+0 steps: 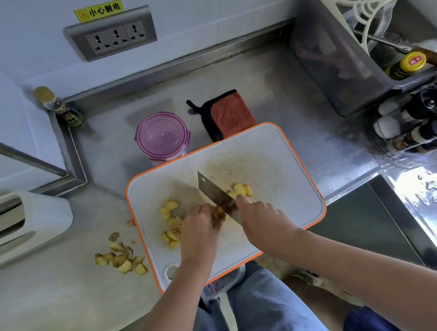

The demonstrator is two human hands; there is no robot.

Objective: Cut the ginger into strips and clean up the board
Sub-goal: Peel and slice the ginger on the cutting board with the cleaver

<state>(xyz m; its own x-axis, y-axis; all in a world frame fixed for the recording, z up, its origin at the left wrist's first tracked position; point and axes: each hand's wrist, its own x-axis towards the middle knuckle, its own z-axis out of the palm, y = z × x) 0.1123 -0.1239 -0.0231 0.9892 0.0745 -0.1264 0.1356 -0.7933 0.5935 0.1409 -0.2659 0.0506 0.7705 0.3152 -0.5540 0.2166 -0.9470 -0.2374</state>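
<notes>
The right grip (263,219) is clenched round the handle of the cleaver (211,189). One finger runs forward against the flat of the blade, I'd say to keep the cut straight. The blade stands edge-down on the board (277,157), angled away from the person. Hard against its left face, the left grip (198,229) grasps the ginger piece (220,214) being worked, fingertips curled in to pin it so it cannot roll (knuckles very near the steel, which is the risk here). The board lies on the bench (271,81) with its near end hanging over the edge, close to the person's body. That is handy for reach, though likely less steady.

Counting: one cleaver, one board, both grips busy. Besides the held piece, the ginger sits in three lots:
- a loose heap of yellow chunks (170,218) on the board, left of the blade
- a smaller cluster (242,189) just right of the blade
- a scatter of brownish trimmings (122,258) on the bench, just off the board's left rim, pushed aside as waste, I judge

The pieces overlap too much to count one by one. They look like chunks more than strips, so the cutting seems far from done and the clean-up not begun. Behind the board wait one purple-lidded tub (162,137) and one red cloth (230,114), likely for the strips and the wipe-down.
</notes>
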